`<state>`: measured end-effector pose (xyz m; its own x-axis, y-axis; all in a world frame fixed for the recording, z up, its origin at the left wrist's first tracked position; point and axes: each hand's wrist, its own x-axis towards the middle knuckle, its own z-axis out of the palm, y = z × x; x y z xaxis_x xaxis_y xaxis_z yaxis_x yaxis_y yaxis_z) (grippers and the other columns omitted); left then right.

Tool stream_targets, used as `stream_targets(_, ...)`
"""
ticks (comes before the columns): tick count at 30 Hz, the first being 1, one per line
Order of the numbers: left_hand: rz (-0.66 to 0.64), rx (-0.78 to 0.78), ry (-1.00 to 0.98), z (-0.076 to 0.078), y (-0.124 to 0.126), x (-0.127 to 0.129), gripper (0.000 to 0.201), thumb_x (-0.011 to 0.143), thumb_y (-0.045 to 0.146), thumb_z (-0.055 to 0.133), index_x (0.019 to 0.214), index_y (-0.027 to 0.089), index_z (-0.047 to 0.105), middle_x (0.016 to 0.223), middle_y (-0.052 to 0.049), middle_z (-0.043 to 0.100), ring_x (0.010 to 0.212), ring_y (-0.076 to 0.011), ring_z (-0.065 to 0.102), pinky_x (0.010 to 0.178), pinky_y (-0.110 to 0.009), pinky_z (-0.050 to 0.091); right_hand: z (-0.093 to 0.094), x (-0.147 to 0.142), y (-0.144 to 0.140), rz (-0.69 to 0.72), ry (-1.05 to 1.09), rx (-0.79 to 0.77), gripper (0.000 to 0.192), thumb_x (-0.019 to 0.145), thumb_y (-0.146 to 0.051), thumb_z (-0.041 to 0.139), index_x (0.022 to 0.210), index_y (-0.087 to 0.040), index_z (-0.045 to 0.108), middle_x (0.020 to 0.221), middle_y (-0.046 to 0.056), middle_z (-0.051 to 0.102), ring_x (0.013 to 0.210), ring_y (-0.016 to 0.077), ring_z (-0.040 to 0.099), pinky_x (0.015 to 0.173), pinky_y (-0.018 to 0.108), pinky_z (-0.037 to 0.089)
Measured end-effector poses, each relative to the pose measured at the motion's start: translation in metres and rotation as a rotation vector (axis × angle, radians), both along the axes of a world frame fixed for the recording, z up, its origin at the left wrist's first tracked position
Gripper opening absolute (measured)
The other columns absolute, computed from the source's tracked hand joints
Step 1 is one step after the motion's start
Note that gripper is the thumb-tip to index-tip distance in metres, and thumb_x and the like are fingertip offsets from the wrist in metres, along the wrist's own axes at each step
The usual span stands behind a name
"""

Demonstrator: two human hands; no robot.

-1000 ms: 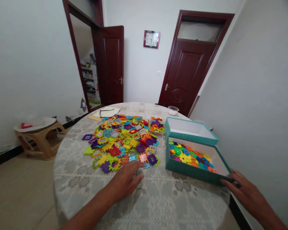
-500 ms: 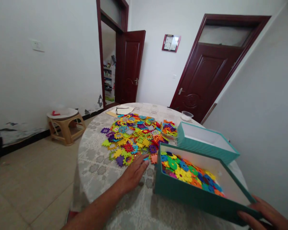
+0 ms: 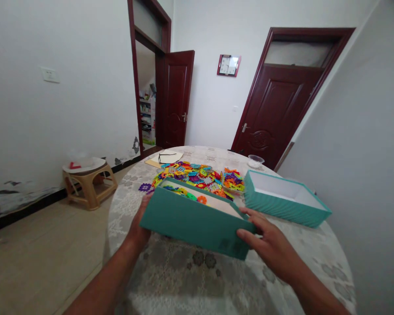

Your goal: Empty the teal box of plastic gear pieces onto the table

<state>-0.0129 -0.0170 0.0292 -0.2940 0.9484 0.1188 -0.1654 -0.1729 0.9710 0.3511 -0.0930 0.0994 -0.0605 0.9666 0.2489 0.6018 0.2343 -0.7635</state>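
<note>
Both hands hold a dark green box (image 3: pixel 193 225), raised and tilted away over the table. My left hand (image 3: pixel 142 223) grips its left end, the fingers mostly hidden behind it. At the right end, my right hand (image 3: pixel 261 234) has its thumb on the near wall and its fingers over the rim. Inside the box, colourful flower-shaped plastic pieces (image 3: pixel 190 196) show along the far left part. Directly behind it lies a spread pile of square, gear-edged plastic pieces (image 3: pixel 197 175), its near part hidden by the box.
A teal lidless box (image 3: pixel 285 205) stands at the right, beside a small clear container of colourful pieces (image 3: pixel 233 181). Farther back are a clear bowl (image 3: pixel 256 160) and glasses (image 3: pixel 167 156) on paper. The round table (image 3: pixel 200 284) has a patterned cloth. A stool (image 3: pixel 90 183) stands left.
The green box has moved left, in front of the pile, and tilted away. My left hand has left the table by the pile and taken the box's left end.
</note>
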Motion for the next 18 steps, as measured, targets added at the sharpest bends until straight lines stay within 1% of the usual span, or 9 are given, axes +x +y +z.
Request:
stream_targets(2, 0.041, -0.08, -0.042, 0.004, 0.011, -0.014, 0.079, 0.085, 0.085, 0.051, 0.116, 0.016, 0.074, 0.09, -0.007, 0.078, 0.093, -0.0299, 0.073, 0.085, -0.044, 0.062, -0.007, -0.015, 0.022, 0.032, 0.048, -0.009, 0.037, 0.084, -0.053, 0.075, 0.109, -0.025, 0.074, 0.137, 0.01, 0.066, 0.117, 0.0342, 0.064, 0.09, 0.044, 0.057)
stream_targets(4, 0.04, -0.15, -0.064, 0.01, 0.02, -0.025, 0.076, 0.087, 0.084, 0.048, 0.118, 0.019, 0.072, 0.089, -0.006, 0.078, 0.089, -0.0283, 0.073, 0.079, -0.043, 0.063, -0.01, -0.028, 0.042, 0.064, 0.092, -0.028, 0.041, 0.086, -0.052, 0.073, 0.117, -0.025, 0.071, 0.12, 0.008, 0.072, 0.099, 0.0282, 0.067, 0.078, 0.037, 0.055)
stream_targets(5, 0.025, -0.17, -0.067, 0.013, 0.023, -0.029, 0.074, 0.088, 0.083, 0.047, 0.121, 0.02, 0.071, 0.091, -0.006, 0.078, 0.088, -0.0275, 0.073, 0.077, -0.042, 0.063, -0.009, -0.032, 0.051, 0.069, 0.094, -0.024, 0.04, 0.087, -0.052, 0.072, 0.115, -0.024, 0.07, 0.11, 0.006, 0.073, 0.09, 0.0252, 0.066, 0.073, 0.033, 0.053)
stream_targets(7, -0.025, -0.181, -0.057, 0.017, 0.03, -0.037, 0.072, 0.091, 0.081, 0.045, 0.126, 0.022, 0.067, 0.095, -0.006, 0.077, 0.084, -0.0261, 0.074, 0.074, -0.041, 0.063, -0.006, -0.04, 0.068, 0.045, 0.069, 0.021, 0.034, 0.087, -0.055, 0.071, 0.101, -0.023, 0.07, 0.09, 0.001, 0.07, 0.078, 0.0209, 0.061, 0.066, 0.029, 0.047)
stream_targets(9, -0.08, -0.178, -0.037, 0.018, 0.037, -0.042, 0.075, 0.092, 0.082, 0.041, 0.127, 0.019, 0.066, 0.098, -0.009, 0.076, 0.081, -0.0245, 0.074, 0.073, -0.039, 0.064, -0.003, -0.045, 0.084, -0.006, 0.051, 0.076, 0.034, 0.087, -0.057, 0.07, 0.089, -0.023, 0.066, 0.08, -0.001, 0.065, 0.074, 0.0193, 0.057, 0.065, 0.028, 0.043)
stream_targets(11, -0.111, -0.203, -0.027, 0.017, 0.045, -0.046, 0.078, 0.094, 0.081, 0.036, 0.125, 0.016, 0.066, 0.1, -0.011, 0.075, 0.078, -0.0227, 0.074, 0.072, -0.036, 0.064, -0.001, -0.048, 0.1, -0.046, 0.077, 0.093, 0.035, 0.088, -0.058, 0.068, 0.09, -0.023, 0.065, 0.079, -0.001, 0.063, 0.075, 0.0195, 0.057, 0.066, 0.028, 0.042)
stream_targets(13, -0.116, -0.234, -0.033, 0.015, 0.053, -0.047, 0.074, 0.098, 0.076, 0.033, 0.125, 0.014, 0.065, 0.103, -0.013, 0.074, 0.077, -0.0209, 0.074, 0.071, -0.033, 0.064, -0.001, -0.05, 0.118, -0.065, 0.118, 0.085, 0.037, 0.089, -0.058, 0.066, 0.095, -0.022, 0.066, 0.081, 0.0, 0.064, 0.077, 0.0202, 0.058, 0.068, 0.029, 0.043)
stream_targets(16, -0.071, -0.25, -0.021, 0.013, 0.065, -0.043, 0.059, 0.102, 0.064, 0.043, 0.124, 0.013, 0.062, 0.101, -0.013, 0.073, 0.073, -0.02, 0.073, 0.069, -0.034, 0.065, -0.004, -0.051, 0.146, -0.08, 0.198, 0.099, 0.041, 0.087, -0.06, 0.067, 0.1, -0.021, 0.068, 0.085, 0.001, 0.066, 0.083, 0.0214, 0.06, 0.073, 0.031, 0.046)
stream_targets(18, -0.04, -0.253, 0.003, 0.012, 0.071, -0.039, 0.051, 0.1, 0.059, 0.053, 0.121, 0.013, 0.062, 0.096, -0.011, 0.071, 0.07, -0.0207, 0.073, 0.068, -0.036, 0.065, -0.007, -0.051, 0.164, -0.057, 0.319, 0.08, 0.048, 0.085, -0.062, 0.069, 0.11, -0.021, 0.069, 0.094, 0.002, 0.07, 0.089, 0.0225, 0.063, 0.078, 0.033, 0.049)
